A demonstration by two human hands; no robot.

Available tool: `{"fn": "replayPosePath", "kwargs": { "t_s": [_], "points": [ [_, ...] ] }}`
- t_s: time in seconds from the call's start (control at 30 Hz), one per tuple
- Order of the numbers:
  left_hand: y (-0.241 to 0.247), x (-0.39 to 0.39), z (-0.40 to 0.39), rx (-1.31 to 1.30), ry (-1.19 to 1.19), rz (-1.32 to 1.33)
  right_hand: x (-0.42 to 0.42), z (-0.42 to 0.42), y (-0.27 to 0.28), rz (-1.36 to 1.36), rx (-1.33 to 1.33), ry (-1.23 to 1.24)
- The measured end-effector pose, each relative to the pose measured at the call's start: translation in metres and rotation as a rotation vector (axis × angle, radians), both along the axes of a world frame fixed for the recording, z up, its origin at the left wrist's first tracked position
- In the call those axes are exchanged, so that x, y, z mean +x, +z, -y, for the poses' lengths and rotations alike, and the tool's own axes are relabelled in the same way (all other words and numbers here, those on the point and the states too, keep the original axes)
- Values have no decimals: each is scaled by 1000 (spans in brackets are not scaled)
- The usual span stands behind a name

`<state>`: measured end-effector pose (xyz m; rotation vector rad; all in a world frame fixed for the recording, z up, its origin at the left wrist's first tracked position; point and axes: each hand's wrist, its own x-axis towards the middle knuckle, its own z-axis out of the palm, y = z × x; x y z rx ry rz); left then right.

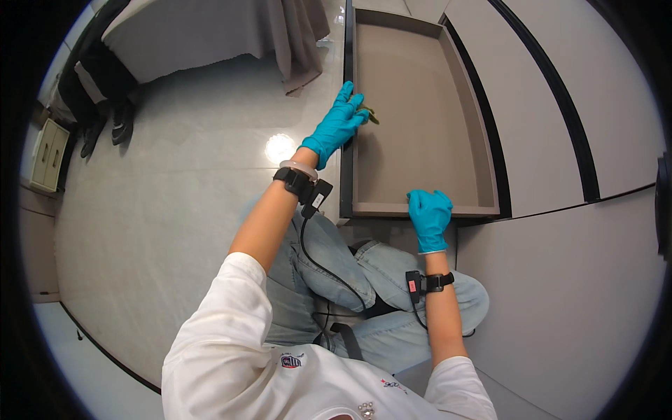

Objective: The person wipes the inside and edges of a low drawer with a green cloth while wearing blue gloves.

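Note:
A pulled-out drawer with a taupe interior [415, 115] lies before me, its black-edged front on the left. My left hand [336, 123], in a teal glove, is at the top of the drawer front. A small piece of yellow-green cloth [371, 114] sticks out from its fingers over the drawer's inside; the rest of it is hidden by the hand. At the near side wall [380, 208] of the drawer, my right hand [430, 218], gloved likewise, has its fingers curled over the rim. Each wrist wears a black strap with a cabled box.
Tall cabinet fronts [546, 283] with black edge strips stand on the right. My bent legs in jeans [388, 325] are below the drawer. At the upper left, a person's dark-trousered legs [105, 68] are beside a grey draped cloth [210, 37]. A small cream cabinet [50, 155] stands far left.

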<state>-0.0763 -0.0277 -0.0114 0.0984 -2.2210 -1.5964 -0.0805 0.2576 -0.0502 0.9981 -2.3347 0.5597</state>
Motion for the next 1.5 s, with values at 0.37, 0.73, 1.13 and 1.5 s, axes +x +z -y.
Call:
{"fn": "replayPosePath", "kwargs": {
  "t_s": [0.37,0.73,1.13,1.5],
  "points": [
    [-60,37,14,1231,23,72,-9,-16,-9,68,57,-98],
    [-62,5,-15,491,201,69,9,-26,29,350,-311,30],
    [-39,45,-21,-221,1,-18,44,2,30,307,-178,143],
    [0,129,-83,-465,-334,186,85,20,43,213,-176,248]
  ]
}}
